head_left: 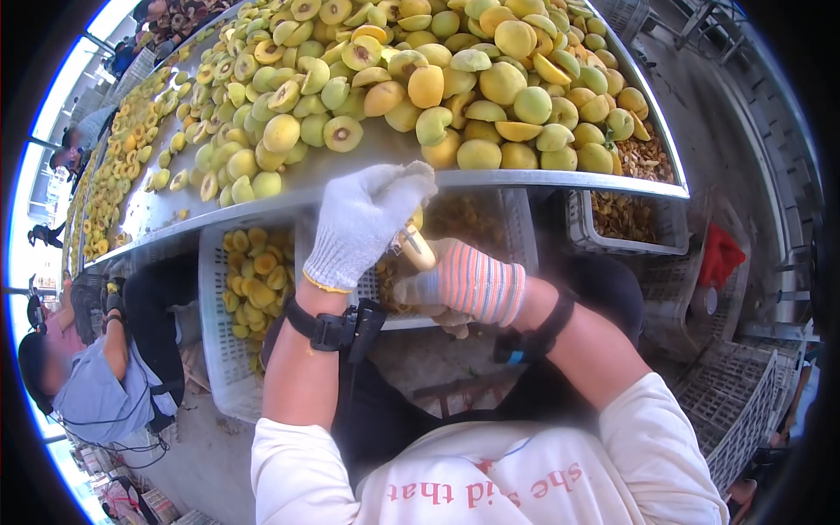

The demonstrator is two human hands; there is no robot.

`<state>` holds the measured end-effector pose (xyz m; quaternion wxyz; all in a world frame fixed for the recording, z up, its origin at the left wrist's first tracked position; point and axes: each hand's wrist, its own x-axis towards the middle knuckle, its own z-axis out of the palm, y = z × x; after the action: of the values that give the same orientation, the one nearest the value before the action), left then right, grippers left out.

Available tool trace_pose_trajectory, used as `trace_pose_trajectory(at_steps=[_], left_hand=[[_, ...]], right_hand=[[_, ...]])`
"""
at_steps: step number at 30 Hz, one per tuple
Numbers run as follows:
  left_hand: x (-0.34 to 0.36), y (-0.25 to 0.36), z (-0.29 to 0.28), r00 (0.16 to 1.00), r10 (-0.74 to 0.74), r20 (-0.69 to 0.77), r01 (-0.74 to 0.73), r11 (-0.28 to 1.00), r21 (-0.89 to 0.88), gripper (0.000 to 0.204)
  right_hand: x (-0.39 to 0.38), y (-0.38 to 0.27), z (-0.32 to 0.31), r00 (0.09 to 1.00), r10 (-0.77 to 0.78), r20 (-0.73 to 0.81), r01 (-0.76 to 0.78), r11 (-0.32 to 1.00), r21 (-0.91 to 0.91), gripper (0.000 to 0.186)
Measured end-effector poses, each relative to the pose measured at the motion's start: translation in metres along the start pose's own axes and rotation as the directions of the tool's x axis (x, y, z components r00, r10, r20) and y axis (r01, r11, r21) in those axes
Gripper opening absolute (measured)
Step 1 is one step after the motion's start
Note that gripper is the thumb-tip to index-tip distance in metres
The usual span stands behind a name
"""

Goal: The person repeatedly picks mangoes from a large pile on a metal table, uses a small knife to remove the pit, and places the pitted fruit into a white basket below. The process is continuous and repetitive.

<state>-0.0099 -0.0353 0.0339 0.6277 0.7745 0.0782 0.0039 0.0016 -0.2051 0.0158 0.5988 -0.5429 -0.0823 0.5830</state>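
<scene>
My left hand (367,223), in a white knitted glove, is closed with its fingers bent over at the table's front edge. A sliver of yellow fruit (417,216) shows beneath its fingers; most of it is hidden. Just below and to the right, my right hand (468,282), in a striped orange and grey glove, grips a tool with a pale, rounded handle (418,248). The tool's working end is covered by my left hand. Beyond both hands, a big heap of yellow-green peach-like fruit (503,83), many pieces cut in half, lies on the metal table (324,171).
Under the table edge stand a white crate (213,350) of yellow fruit halves and another crate (521,232) behind my hands. A crate (626,242) of brown pits sits at right, near a red cloth (719,255) and grey crates (731,385). Another person (109,385) sits at left.
</scene>
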Motion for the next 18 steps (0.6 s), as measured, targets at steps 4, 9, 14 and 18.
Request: trace_pose_trajectory(at_steps=[4,9,14,18], left_hand=[[-0.009,-0.02,0.028,0.944,-0.117,-0.307,-0.055,0.865,-0.498,0.035],[-0.004,-0.015,0.006,0.99,-0.135,0.039,0.121,0.673,-0.73,0.042],[-0.009,-0.009,0.019,0.98,-0.123,-0.158,0.035,0.883,-0.469,0.029],[-0.011,0.001,0.018,0.988,-0.091,-0.124,0.039,0.928,-0.37,0.027]], right_hand=[[0.002,-0.009,0.008,0.995,-0.001,-0.103,-0.017,0.985,-0.172,0.025],[0.002,-0.009,0.002,0.984,0.014,-0.175,-0.053,0.974,-0.22,0.031],[0.006,-0.006,0.009,0.977,-0.062,-0.206,-0.011,0.942,-0.336,0.03],[-0.001,-0.003,0.001,0.994,-0.036,-0.101,0.018,0.984,-0.175,0.02]])
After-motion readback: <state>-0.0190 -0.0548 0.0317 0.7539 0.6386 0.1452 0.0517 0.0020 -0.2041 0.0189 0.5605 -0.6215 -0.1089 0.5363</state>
